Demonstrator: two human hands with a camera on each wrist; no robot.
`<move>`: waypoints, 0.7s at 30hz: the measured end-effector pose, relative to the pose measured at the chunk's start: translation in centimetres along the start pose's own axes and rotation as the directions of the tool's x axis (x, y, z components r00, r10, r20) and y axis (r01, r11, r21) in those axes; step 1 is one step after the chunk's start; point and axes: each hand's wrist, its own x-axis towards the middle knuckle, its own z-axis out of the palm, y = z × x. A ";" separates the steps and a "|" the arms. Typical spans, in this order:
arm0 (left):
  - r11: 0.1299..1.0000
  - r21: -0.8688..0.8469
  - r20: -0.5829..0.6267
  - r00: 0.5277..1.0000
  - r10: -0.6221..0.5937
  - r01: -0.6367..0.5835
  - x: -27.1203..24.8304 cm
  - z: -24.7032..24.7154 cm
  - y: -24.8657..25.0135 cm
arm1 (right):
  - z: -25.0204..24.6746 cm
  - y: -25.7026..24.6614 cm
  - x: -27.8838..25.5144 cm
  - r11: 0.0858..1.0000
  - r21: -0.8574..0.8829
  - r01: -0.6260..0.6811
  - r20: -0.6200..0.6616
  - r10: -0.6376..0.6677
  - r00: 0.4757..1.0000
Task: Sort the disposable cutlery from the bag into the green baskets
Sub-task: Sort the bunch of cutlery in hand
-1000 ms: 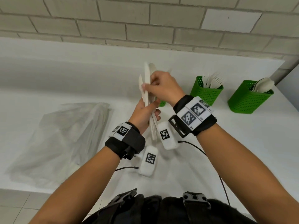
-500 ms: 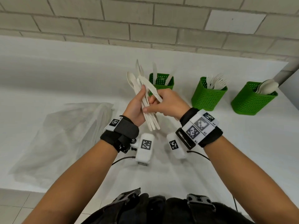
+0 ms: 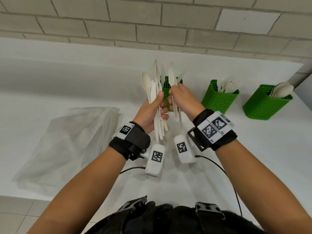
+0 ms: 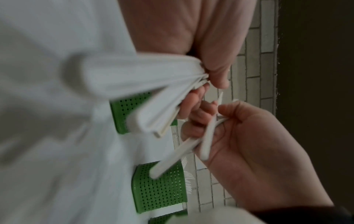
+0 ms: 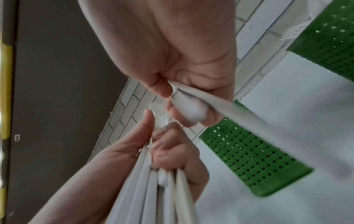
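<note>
My left hand [image 3: 160,105] grips an upright bundle of white disposable cutlery [image 3: 156,98]; a spoon [image 3: 146,82] and knife-like tips fan out at the top. My right hand [image 3: 172,97], just to its right, pinches two white cutlery pieces [image 3: 175,81] apart from the bundle. The left wrist view shows the bundle [image 4: 153,84] and the two pieces [image 4: 191,145] in the right hand [image 4: 239,136]. Both hands hover in front of the left green basket [image 3: 166,86]. The middle basket [image 3: 219,98] holds forks, the right basket [image 3: 268,103] spoons.
A crumpled clear plastic bag [image 3: 70,141] lies on the white counter [image 3: 253,157] to the left. A brick wall [image 3: 152,22] stands behind the baskets. Wrist camera cables hang below my arms.
My right hand has drawn two pieces out of the bundle to the right, so the hands now stand apart. The bundle in my left hand has turned more upright.
</note>
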 end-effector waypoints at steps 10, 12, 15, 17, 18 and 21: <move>0.997 -0.076 -0.134 0.991 0.015 -0.026 0.7 -0.4 0.5 | 0.0 0.6 -1.0 0.960 0.279 -0.034 0.127 -0.001 0.992; 0.989 -0.143 -0.183 0.983 0.011 -0.038 0.8 -0.4 1.1 | 0.3 0.8 -1.0 0.988 0.153 -0.004 0.175 -0.023 0.984; 0.972 -0.235 -0.179 0.983 -0.035 -0.008 0.8 -0.3 1.8 | 0.9 0.6 -1.1 0.991 -0.088 0.101 0.278 -0.073 0.958; 0.980 -0.196 -0.166 0.983 -0.078 0.045 0.6 -0.3 1.9 | 1.2 0.5 -1.0 0.967 -0.196 0.165 0.304 -0.100 0.947; 0.979 -0.199 -0.168 0.982 -0.090 0.056 0.6 -0.5 1.9 | 1.2 0.5 -1.0 0.957 -0.226 0.184 0.305 -0.110 0.946; 0.961 -0.276 -0.212 0.974 -0.075 0.014 0.5 -0.8 1.9 | 1.0 0.7 -0.5 0.921 -0.336 0.195 0.296 -0.093 0.950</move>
